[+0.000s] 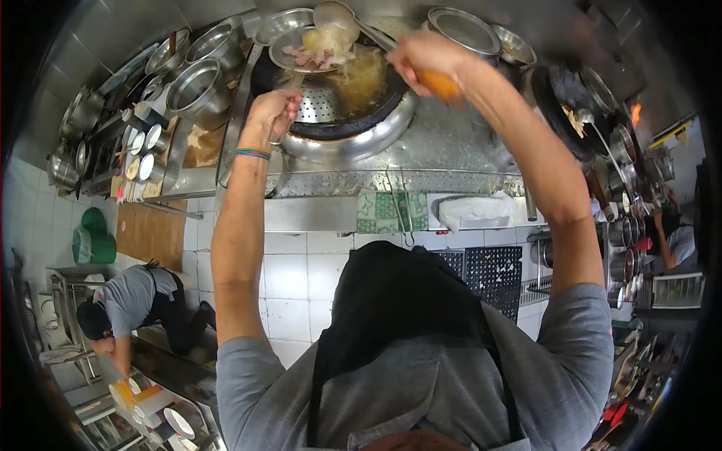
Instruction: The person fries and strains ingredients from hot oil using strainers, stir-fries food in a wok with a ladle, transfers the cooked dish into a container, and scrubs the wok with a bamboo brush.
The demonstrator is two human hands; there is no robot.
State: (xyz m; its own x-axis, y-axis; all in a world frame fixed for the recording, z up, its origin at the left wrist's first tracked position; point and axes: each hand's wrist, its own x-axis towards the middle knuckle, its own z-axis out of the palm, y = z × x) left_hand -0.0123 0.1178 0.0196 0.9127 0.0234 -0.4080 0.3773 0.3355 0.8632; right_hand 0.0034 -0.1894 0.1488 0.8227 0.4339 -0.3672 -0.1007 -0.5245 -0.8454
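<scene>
My left hand (277,113), a striped band at its wrist, is closed round the handle of a perforated strainer (319,104) over the wok (353,124). My right hand (430,64) grips the orange-brown handle of a ladle (335,16), tipped above the wok's far side. Pale yellow food (331,43) comes from the ladle's bowl beside pinkish meat pieces (307,57) on a round metal strainer or plate (280,51). Bubbling yellowish oil (362,79) shows in the wok.
Metal pots (197,89) and small containers (134,165) crowd the left counter. A second wok (560,113) and a flame (636,114) are at right. Tongs (403,214), a green cloth (376,212) and a white cloth (475,210) lie along the front edge. Another person (139,301) bends at lower left.
</scene>
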